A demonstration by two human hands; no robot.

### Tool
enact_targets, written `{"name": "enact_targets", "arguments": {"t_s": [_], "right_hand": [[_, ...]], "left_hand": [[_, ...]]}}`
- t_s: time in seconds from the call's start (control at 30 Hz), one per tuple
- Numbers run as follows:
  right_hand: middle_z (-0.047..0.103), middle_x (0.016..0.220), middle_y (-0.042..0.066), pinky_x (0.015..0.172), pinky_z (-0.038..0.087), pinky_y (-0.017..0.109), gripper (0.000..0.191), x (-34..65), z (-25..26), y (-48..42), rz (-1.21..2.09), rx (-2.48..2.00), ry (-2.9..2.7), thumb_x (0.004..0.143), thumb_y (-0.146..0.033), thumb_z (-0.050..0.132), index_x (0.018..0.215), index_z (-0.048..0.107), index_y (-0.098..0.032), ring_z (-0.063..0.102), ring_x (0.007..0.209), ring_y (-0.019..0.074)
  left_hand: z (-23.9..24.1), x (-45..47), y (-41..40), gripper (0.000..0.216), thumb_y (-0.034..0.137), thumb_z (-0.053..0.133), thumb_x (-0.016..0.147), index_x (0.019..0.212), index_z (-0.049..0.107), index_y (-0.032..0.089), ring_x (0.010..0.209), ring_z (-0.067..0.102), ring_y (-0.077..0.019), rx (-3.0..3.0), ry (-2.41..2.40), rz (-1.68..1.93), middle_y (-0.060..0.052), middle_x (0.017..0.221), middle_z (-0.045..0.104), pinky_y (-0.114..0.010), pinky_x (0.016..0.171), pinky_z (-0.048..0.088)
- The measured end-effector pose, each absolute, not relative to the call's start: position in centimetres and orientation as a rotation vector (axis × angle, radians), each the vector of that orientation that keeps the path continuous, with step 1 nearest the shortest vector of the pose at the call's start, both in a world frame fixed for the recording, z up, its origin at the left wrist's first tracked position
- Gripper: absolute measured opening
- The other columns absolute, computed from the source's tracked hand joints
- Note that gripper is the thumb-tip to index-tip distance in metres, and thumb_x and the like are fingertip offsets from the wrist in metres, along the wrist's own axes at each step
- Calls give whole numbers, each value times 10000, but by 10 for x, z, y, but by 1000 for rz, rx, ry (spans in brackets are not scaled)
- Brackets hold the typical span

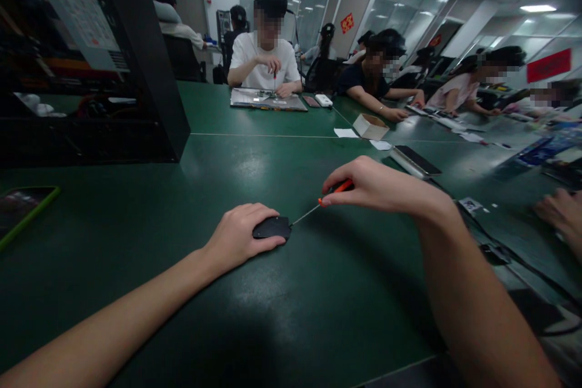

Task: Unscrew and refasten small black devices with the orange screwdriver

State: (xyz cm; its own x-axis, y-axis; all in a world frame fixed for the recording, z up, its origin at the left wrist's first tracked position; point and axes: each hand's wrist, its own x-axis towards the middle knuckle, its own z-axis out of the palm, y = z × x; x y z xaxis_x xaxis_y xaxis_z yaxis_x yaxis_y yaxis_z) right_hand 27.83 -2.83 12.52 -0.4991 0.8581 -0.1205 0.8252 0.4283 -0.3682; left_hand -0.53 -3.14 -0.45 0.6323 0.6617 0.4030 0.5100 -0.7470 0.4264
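A flat black case (273, 228), about the size of a computer mouse, lies on the green tabletop (254, 297). My left hand (243, 230) is closed around its left part, fingers along the far side and thumb along the near side. Its exact kind is hard to make out. In my right hand (359, 185) is a screwdriver (305, 214) with an orange and black handle, pinched between thumb and fingers. The thin shaft slants down to the left, and its tip meets the right end of the case. My palm partly hides the handle.
A large black computer case (154, 66) stands at the left, near a green-edged mat (45, 206). A small open box (370, 127), paper slips and a dark flat device (416, 160) lie at the right. Black cables run beyond my right forearm. Several people sit around the tables.
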Motion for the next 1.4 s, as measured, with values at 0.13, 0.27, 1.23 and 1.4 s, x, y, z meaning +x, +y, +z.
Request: {"name": "enact_targets", "arguments": {"t_s": [0.13,0.27,1.23,1.4], "right_hand": [[758,838,41,653,459,277,383,302,78,-34,794,-1571,-2315,880,-546,666,905,793,-185,661,739,178],[737,799,42,626,434,281,421,316,39,-33,933,-1503,-2240,897,-567,636,921,790,-176,619,697,169],[616,650,24,590,284,274,507,286,41,-53,339,-1321,-2727,1006,-566,477,783,673,-156,514,576,124],[576,641,8,589,302,261,473,267,24,-52,559,-1284,-2647,1035,-509,447,801,651,-151,487,567,112]], "left_hand": [[-6,-3,-31,403,486,740,870,1140,682,193,993,709,-260,2589,952,792,-65,1114,749,-395,874,534],[-5,-4,-31,385,495,722,882,1127,685,200,980,711,-254,2601,960,775,-56,1095,751,-381,857,526],[-2,-3,-31,391,518,650,928,1127,696,185,986,709,-264,2627,974,781,-80,1096,756,-390,867,526],[-3,-4,-30,406,529,635,935,1153,674,189,982,704,-260,2561,973,825,-84,1084,751,-381,863,537]]}}
